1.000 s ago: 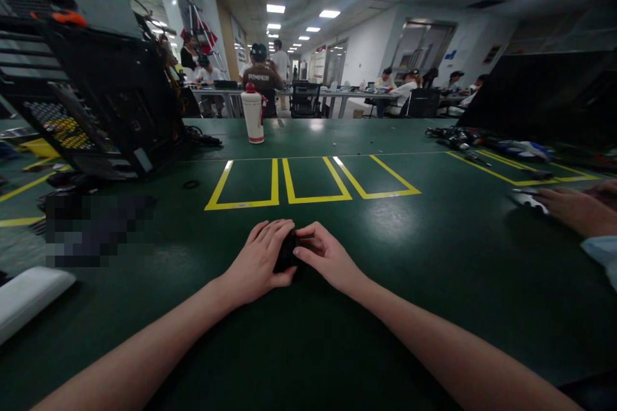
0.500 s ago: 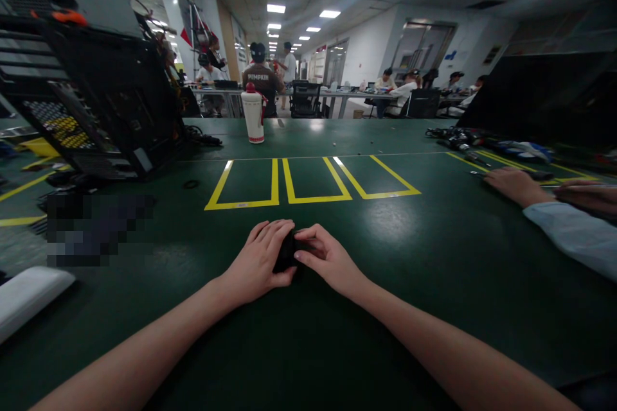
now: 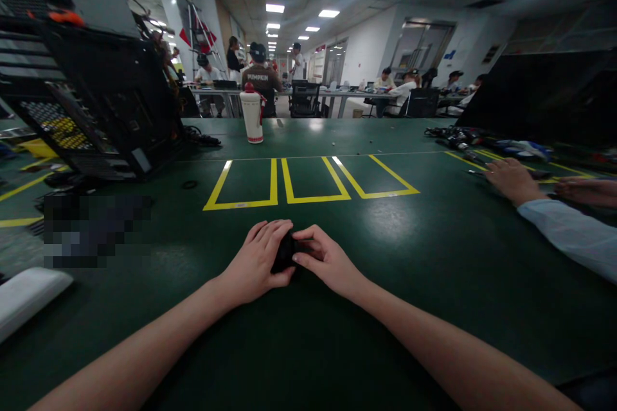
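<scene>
A small black rounded object (image 3: 285,252) rests on the green tabletop (image 3: 308,340), partly hidden by my fingers; its exact kind does not show. My left hand (image 3: 260,258) is wrapped over its left side, fingers across the top and thumb along the near edge. From the right, my right hand (image 3: 326,261) meets it with curled fingers and thumb at its right edge. Beyond my hands, three outlines of yellow tape (image 3: 318,199) lie side by side on the table.
An open black computer case (image 3: 96,90) stands at left, near a white block-shaped thing (image 3: 33,298). A white bottle with a red lid (image 3: 252,115) stands farther back. At right, a co-worker's hand (image 3: 513,180) is by cables and tools (image 3: 457,138).
My hands and the black object stay almost in place. At right, the co-worker's hands and sleeve have moved farther over the table, toward the tools. People in the background have shifted.
</scene>
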{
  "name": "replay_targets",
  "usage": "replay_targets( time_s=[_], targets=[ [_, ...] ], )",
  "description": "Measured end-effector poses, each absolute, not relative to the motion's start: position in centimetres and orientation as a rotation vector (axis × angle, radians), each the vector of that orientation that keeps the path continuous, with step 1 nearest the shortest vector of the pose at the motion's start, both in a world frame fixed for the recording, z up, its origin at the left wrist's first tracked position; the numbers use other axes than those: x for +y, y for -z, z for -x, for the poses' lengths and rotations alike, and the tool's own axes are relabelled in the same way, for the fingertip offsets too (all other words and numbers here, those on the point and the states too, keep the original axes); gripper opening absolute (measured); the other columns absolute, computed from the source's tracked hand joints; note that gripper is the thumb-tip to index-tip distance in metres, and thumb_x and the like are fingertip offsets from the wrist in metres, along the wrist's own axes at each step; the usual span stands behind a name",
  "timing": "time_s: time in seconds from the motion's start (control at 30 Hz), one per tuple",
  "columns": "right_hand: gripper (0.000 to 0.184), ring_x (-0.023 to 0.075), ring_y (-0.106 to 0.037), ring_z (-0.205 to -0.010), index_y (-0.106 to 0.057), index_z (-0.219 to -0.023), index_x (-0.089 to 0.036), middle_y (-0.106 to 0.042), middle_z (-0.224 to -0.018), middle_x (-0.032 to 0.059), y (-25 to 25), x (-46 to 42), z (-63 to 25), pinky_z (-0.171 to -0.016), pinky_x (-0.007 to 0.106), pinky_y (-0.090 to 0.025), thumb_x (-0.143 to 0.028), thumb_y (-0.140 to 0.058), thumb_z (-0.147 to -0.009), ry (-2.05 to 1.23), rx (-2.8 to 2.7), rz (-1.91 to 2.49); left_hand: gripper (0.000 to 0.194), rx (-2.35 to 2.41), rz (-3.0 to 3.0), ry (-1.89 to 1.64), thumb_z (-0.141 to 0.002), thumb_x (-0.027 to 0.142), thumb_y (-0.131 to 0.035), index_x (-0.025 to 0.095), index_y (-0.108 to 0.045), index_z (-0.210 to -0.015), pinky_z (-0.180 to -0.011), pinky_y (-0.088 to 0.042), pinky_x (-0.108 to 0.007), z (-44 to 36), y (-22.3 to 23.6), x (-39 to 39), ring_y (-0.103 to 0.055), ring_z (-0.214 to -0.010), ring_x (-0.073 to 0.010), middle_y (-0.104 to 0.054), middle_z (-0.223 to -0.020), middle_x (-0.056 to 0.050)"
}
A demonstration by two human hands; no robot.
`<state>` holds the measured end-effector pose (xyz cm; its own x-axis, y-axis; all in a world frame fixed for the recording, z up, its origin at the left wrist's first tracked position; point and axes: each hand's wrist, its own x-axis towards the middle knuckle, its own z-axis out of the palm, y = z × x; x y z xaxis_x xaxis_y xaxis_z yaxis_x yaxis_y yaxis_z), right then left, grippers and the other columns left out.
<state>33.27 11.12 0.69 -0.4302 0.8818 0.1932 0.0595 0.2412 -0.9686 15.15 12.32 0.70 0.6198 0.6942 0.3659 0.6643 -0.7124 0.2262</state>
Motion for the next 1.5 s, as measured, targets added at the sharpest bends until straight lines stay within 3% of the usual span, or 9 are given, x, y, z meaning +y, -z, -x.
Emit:
replay_targets(
  time_s=[0.23, 0.43, 0.6, 0.8, 1.0, 1.2, 1.33, 1.5],
  targets=[
    [0.042, 0.0188, -0.049, -0.107, -0.042, -0.115, -0.024, -0.048, -0.115, 0.0057, -0.65, 11.35, -33.22, -0.091, 0.039, -0.042, -0.021, -0.056, -0.075, -1.269, -1.71, 0.971, 0.067, 1.184, -2.805, -0.649, -0.074, 0.027, -0.054, 0.017, -0.018, -0.129, -0.102, -0.022, -0.047, -15.05, -0.53, 12.4, -0.034, -0.121, -0.0243, -0.038, -0.129, -0.011],
    [0.035, 0.0176, -0.051, -0.103, -0.046, -0.107, -0.023, -0.051, -0.108, 0.0039, -0.79, 11.28, -33.29, -0.089, 0.038, -0.044, -0.021, -0.057, -0.074, -1.29, -1.731, 0.944, 0.066, 1.216, -2.868, -0.613, -0.074, 0.024, -0.055, 0.016, -0.019, -0.129, -0.103, -0.018, -0.049, -15.03, -0.64, 12.13, -0.028, -0.124, -0.0251, -0.037, -0.13, -0.013],
    [0.035, 0.0165, -0.051, -0.102, -0.046, -0.101, -0.024, -0.051, -0.104, 0.0013, -0.67, 11.24, -33.13, -0.086, 0.035, -0.045, -0.016, -0.061, -0.07, -1.262, -1.735, 0.896, 0.066, 1.226, -2.896, -0.607, -0.073, 0.024, -0.056, 0.014, -0.021, -0.128, -0.102, -0.023, -0.046, -15.11, -0.6, 12.15, -0.032, -0.121, -0.0256, -0.039, -0.127, -0.013],
    [0.018, 0.0147, -0.054, -0.098, -0.049, -0.097, -0.022, -0.054, -0.097, 0.0004, -0.68, 11.39, -32.94, -0.086, 0.034, -0.046, -0.023, -0.052, -0.079, -1.295, -1.664, 0.858, 0.061, 1.268, -2.913, -0.622, -0.075, 0.027, -0.054, 0.014, -0.023, -0.126, -0.099, -0.027, -0.046, -15.22, -0.2, 12.34, -0.038, -0.115, -0.0261, -0.042, -0.123, -0.013],
    [0.035, 0.0174, -0.051, -0.105, -0.045, -0.111, -0.022, -0.051, -0.11, 0.0048, -0.92, 11.64, -33.31, -0.091, 0.038, -0.043, -0.025, -0.054, -0.077, -1.319, -1.66, 0.958, 0.061, 1.269, -2.892, -0.635, -0.075, 0.027, -0.054, 0.015, -0.023, -0.126, -0.099, -0.026, -0.046, -15.25, -0.42, 12.3, -0.039, -0.115, -0.0255, -0.042, -0.122, -0.012],
    [0.032, 0.0159, -0.05, -0.106, -0.048, -0.101, -0.023, -0.051, -0.106, 0.0009, -0.74, 11.56, -33.38, -0.094, 0.037, -0.041, -0.019, -0.06, -0.072, -1.32, -1.696, 0.859, 0.063, 1.258, -2.868, -0.666, -0.073, 0.027, -0.055, 0.017, -0.022, -0.126, -0.097, -0.028, -0.048, -15.19, -0.28, 12.36, -0.041, -0.114, -0.0262, -0.043, -0.123, -0.011],
    [0.024, 0.0157, -0.054, -0.1, -0.049, -0.098, -0.022, -0.054, -0.101, 0.001, -0.69, 11.65, -33.14, -0.089, 0.036, -0.044, -0.023, -0.056, -0.075, -1.346, -1.656, 0.852, 0.062, 1.268, -2.849, -0.663, -0.074, 0.028, -0.054, 0.018, -0.023, -0.126, -0.097, -0.028, -0.048, -15.29, -0.39, 12.35, -0.041, -0.114, -0.0261, -0.044, -0.122, -0.011],
    [0.036, 0.0172, -0.05, -0.106, -0.045, -0.11, -0.022, -0.051, -0.111, 0.0044, -0.89, 11.75, -33.35, -0.092, 0.038, -0.042, -0.024, -0.056, -0.075, -1.337, -1.666, 0.938, 0.061, 1.281, -2.842, -0.621, -0.074, 0.028, -0.054, 0.017, -0.023, -0.126, -0.098, -0.028, -0.046, -15.33, -0.72, 12.24, -0.041, -0.113, -0.0252, -0.043, -0.122, -0.011]
  ],
)
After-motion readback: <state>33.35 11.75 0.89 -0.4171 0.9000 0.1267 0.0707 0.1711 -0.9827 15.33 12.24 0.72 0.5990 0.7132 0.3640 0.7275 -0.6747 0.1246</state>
